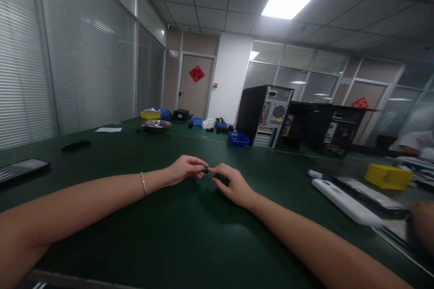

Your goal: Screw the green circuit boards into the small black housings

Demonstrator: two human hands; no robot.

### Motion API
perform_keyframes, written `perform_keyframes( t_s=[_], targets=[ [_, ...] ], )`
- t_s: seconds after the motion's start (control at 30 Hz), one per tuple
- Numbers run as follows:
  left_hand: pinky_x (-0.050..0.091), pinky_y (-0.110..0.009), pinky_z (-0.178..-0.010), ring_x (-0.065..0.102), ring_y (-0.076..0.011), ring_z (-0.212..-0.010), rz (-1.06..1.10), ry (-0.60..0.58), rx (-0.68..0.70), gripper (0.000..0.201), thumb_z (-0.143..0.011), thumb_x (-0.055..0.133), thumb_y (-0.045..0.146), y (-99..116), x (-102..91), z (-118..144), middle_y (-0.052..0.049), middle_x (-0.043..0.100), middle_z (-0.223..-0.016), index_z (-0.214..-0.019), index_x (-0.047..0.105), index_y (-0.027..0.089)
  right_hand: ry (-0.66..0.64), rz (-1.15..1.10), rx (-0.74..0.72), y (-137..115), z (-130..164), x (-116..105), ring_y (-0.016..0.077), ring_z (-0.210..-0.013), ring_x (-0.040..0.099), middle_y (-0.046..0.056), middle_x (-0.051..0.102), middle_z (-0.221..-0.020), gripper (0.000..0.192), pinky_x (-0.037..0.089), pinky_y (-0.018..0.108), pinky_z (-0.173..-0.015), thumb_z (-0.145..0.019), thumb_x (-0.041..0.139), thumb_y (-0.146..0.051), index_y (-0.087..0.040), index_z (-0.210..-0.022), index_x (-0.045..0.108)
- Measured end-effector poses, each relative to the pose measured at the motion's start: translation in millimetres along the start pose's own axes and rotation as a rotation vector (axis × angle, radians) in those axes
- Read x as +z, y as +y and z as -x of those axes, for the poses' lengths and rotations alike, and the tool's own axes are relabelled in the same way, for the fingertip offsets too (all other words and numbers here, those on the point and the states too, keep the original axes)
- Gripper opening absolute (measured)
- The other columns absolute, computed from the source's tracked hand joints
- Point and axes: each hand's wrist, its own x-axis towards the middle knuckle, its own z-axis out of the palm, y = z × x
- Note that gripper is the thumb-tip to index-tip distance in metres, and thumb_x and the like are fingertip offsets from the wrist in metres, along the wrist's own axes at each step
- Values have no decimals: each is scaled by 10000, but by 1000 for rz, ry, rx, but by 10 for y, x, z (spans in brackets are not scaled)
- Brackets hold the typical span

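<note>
Above the middle of the dark green table (152,239), my two hands meet almost fingertip to fingertip. My left hand (183,169), with a bracelet (143,184) at its wrist, pinches a small dark part (205,170) between thumb and fingers. The part is too small to name. A black handheld tool (222,179) lies under the curled fingers of my right hand (233,185), mostly covered by them; its kind cannot be made out. The right index fingertip reaches to the small part.
A black computer tower (254,115) and a blue bin (238,138) stand behind. A metal bowl (156,125) is at back left, a phone-like device (23,170) at far left. On the right are a white power strip (346,201), a yellow box (388,176) and another person's arm (418,142).
</note>
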Motion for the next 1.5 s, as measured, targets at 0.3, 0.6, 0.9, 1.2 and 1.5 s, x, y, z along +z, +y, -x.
perform_keyframes(
  t_s=[0.3,0.6,0.9,1.2,1.5],
  targets=[
    [489,-258,-695,621,-127,-679,64,-51,-52,263,-717,739,162,34,-31,9,-71,690,-776,-964,693,82,1,-23,-21,-17,12,-20,202,-938,612,54,628,-1036,217,501,402,-814,-921,543,-227,-161,-1125,576],
    [517,-293,-745,663,-153,-739,130,-45,-23,252,-791,674,134,43,38,29,-71,673,-832,-1030,601,105,15,1,13,-5,7,8,205,-930,612,58,620,-1049,265,499,405,-810,-925,535,-246,-169,-1179,538],
    [539,-359,-757,651,-167,-784,126,63,-6,71,-873,560,120,46,88,14,-18,616,-829,-943,550,112,-70,33,26,-18,11,-7,187,-864,625,45,635,-992,246,516,379,-763,-921,544,-246,-166,-1153,558],
    [456,-278,-714,586,-128,-751,-41,68,38,323,-862,530,124,13,61,-12,-48,596,-861,-1184,550,141,-41,51,48,-3,10,4,198,-918,617,53,632,-1032,230,500,406,-816,-926,536,-246,-171,-1141,565],
    [459,-306,-733,579,-148,-790,-278,-25,138,415,-806,622,268,5,104,28,-64,604,-1014,-1204,558,168,30,61,91,75,18,32,216,-965,614,63,628,-1071,275,494,431,-842,-926,540,-260,-171,-1186,541]
  ],
)
